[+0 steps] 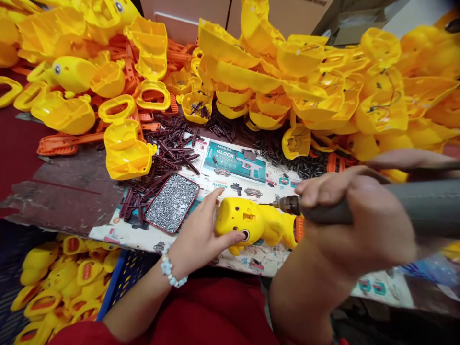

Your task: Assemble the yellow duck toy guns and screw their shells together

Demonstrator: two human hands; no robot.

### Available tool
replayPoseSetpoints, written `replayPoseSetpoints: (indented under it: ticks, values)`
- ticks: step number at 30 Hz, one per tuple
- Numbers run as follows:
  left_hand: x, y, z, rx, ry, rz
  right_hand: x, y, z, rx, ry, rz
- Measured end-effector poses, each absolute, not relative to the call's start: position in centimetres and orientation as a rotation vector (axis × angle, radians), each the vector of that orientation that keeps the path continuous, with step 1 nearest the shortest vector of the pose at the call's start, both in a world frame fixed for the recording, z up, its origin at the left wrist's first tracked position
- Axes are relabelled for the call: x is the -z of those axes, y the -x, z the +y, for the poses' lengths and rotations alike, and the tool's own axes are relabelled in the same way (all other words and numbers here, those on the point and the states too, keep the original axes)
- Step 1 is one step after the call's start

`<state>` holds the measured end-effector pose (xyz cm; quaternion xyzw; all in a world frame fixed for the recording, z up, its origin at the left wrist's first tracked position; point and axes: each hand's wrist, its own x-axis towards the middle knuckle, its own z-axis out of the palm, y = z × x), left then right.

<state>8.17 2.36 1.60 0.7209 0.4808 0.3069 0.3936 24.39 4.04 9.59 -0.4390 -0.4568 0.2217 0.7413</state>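
Observation:
A yellow duck-shaped toy (257,218) lies on its side on the printed cardboard, an orange piece (299,228) at its right end. My left hand (204,227) grips its rounded left end, the thumb beside the toy's eye. My right hand (362,225) is wrapped around a grey electric screwdriver (334,211), held level. The driver's thin bit points left and meets the toy's upper edge; whether it sits in a screw I cannot tell. Left of my left hand, a shallow red-rimmed tray (171,203) holds many small silver screws.
Yellow shell halves (251,86) are heaped along the back. Dark brown plastic parts (165,158) lie scattered behind the screw tray, and small black pieces (309,165) lie farther right. At lower left, a blue crate (118,280) holds several yellow toys (68,282).

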Motion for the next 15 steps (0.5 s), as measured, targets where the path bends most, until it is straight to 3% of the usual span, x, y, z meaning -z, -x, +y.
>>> replayPoseSetpoints:
  ticks: [5,15]
  values:
    - [-0.1,-9.5,2.4,-0.623,-1.694,1.255,-8.4,-22.8,6.0,-0.539,0.857,-1.053]
    - [1.0,-9.6,2.1,-0.738,-1.821,1.262,-6.1,-23.0,5.3,-0.571,0.823,-1.094]
